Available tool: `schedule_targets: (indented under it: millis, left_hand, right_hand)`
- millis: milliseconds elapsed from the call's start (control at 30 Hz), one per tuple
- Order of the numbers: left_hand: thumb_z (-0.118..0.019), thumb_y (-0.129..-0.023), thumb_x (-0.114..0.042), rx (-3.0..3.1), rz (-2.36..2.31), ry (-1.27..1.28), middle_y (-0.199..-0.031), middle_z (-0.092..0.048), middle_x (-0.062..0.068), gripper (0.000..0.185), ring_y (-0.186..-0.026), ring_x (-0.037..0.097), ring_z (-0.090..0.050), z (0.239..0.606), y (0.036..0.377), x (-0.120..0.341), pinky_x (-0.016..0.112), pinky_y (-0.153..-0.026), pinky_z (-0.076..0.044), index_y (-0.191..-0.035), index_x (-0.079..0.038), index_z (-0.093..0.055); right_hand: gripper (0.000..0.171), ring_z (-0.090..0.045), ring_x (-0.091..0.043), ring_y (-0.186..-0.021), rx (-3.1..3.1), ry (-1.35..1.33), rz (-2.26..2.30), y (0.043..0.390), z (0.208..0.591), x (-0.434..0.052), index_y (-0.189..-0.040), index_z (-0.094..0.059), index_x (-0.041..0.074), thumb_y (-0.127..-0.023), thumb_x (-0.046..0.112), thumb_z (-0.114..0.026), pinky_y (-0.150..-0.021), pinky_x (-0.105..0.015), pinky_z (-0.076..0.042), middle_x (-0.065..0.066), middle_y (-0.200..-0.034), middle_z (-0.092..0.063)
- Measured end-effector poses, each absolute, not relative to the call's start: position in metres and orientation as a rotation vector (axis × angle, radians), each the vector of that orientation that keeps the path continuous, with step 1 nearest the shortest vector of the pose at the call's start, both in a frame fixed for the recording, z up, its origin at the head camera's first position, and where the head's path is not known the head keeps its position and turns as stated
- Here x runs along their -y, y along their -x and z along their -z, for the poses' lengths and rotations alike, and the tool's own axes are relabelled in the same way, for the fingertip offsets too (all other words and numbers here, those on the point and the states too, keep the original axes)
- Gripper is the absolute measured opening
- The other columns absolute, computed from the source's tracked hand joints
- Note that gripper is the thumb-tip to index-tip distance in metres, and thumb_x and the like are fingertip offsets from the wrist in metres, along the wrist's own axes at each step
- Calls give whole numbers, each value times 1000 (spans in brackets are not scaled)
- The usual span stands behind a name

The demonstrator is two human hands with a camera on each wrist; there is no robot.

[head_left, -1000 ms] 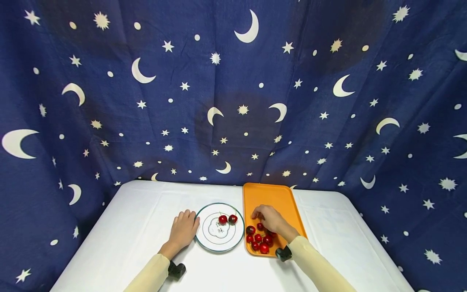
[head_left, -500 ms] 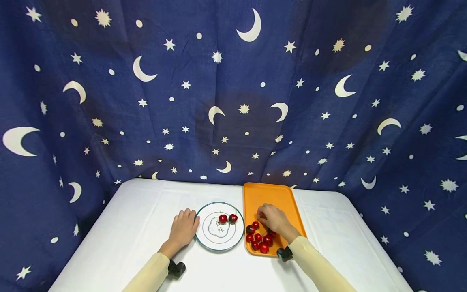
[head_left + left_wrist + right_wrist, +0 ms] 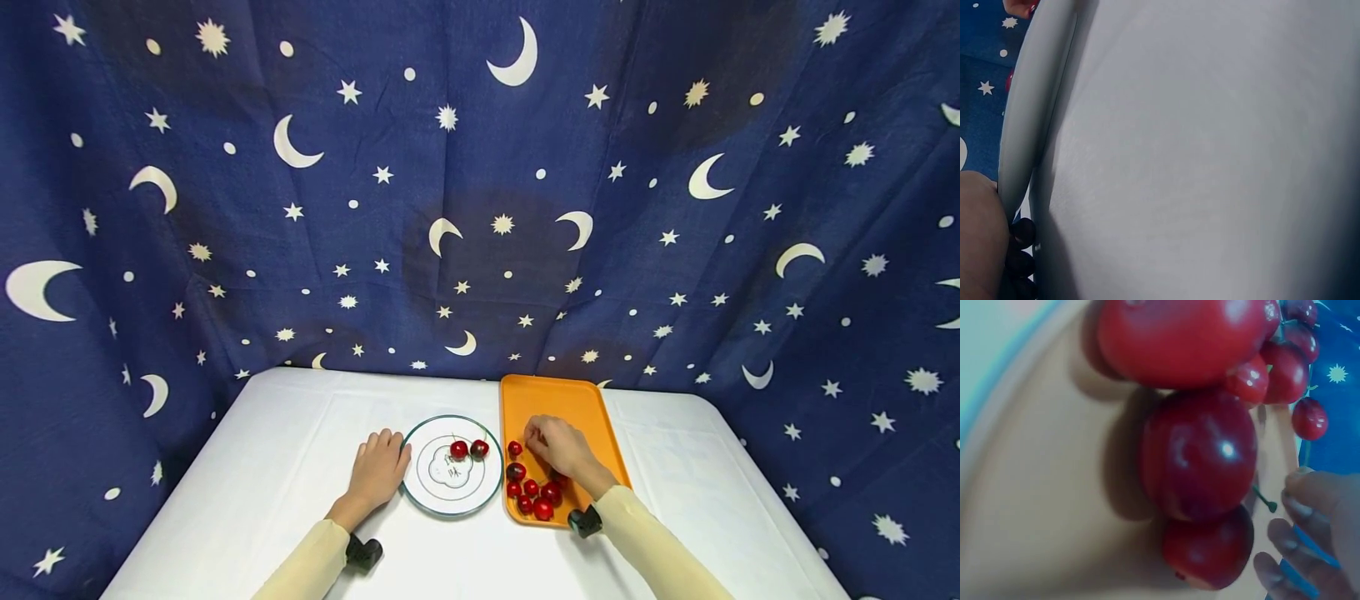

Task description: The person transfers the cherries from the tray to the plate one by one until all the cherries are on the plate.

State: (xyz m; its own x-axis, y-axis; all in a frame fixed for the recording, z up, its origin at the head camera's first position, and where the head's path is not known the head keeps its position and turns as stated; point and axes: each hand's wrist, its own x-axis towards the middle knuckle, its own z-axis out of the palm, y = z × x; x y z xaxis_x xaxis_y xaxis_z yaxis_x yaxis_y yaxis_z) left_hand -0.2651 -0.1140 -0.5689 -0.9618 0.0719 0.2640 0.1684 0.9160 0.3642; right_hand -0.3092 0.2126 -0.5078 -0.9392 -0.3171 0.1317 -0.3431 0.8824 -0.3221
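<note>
My right hand (image 3: pixel 558 446) is over the orange tray (image 3: pixel 566 400). In the right wrist view, its thumb and forefinger pinch the green stem of a cherry (image 3: pixel 1310 419). That cherry (image 3: pixel 515 448) shows left of the fingertips in the head view. Several more red cherries (image 3: pixel 543 508) lie bunched at the near end of the tray, some partly behind the hand. My left hand (image 3: pixel 377 471) rests beside the white plate (image 3: pixel 450 500), its thumb at the rim. Two cherries (image 3: pixel 458 451) with stems sit on the plate. The left fingertips are dark in the left wrist view.
Plate and tray stand side by side on a table with a white cloth (image 3: pixel 300 442). Behind the table hangs a dark blue curtain (image 3: pixel 360 233) with moons and stars. Each wrist wears a black camera (image 3: pixel 363 553).
The pinched cherry has come out from under my right hand and moved back and left, near the tray's left edge. The right hand shifted only slightly. The left hand stayed still.
</note>
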Motion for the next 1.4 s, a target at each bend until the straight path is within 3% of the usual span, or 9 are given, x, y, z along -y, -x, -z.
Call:
schedule_targets:
  millis: [567, 933, 1400]
  left_hand:
    - [-48, -107, -27, 2844, 567, 176, -87, -44, 4, 23, -80, 19, -33, 571, 265, 112, 34, -72, -27, -95, -9, -57]
    - [-48, -106, -27, 2806, 554, 188, -86, -45, 6, 24, -78, 21, -33, 575, 268, 114, 35, -70, -27, -97, -6, -58]
    - [-49, -107, -27, 2840, 559, 179, -87, -47, 5, 24, -79, 19, -35, 571, 268, 115, 33, -70, -28, -97, -8, -59]
  right_hand:
    - [10, -54, -5, -70, 2904, -627, -626, 311, 509, -204, -92, -68, 22, -91, 17, -77, -65, -22, -46, 9, -80, -64]
    - [7, -61, -4, -76, 2915, -730, -608, 309, 512, -197, -92, -70, 22, -92, 19, -76, -71, -25, -51, 10, -86, -69]
    - [6, -61, -4, -79, 2956, -793, -616, 311, 514, -186, -97, -70, 19, -94, 14, -73, -72, -26, -51, 8, -90, -70]
